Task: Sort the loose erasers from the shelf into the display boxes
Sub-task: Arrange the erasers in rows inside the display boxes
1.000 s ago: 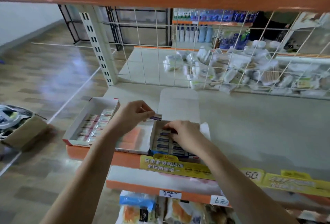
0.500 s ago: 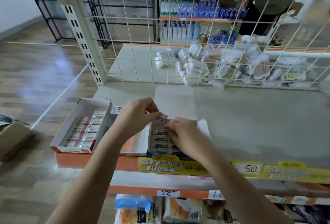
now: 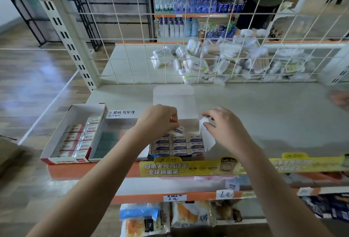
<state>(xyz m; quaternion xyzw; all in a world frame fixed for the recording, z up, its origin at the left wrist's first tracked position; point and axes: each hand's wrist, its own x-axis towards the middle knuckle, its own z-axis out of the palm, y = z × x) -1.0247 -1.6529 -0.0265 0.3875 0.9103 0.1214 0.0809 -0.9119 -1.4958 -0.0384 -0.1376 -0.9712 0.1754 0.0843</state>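
Eraser (image 3: pixel 179 129) pinched in left hand (image 3: pixel 157 118) fingers above display box (image 3: pixel 177 145).

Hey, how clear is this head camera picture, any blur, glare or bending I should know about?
Head view: wide-angle bending curves the wire grid and upright post; the floor at left carries a pale glare patch and smear; the far right edge is blurred. The centre is sharp enough to show the left hand pinching an eraser over the blue eraser box, but small print is soft.
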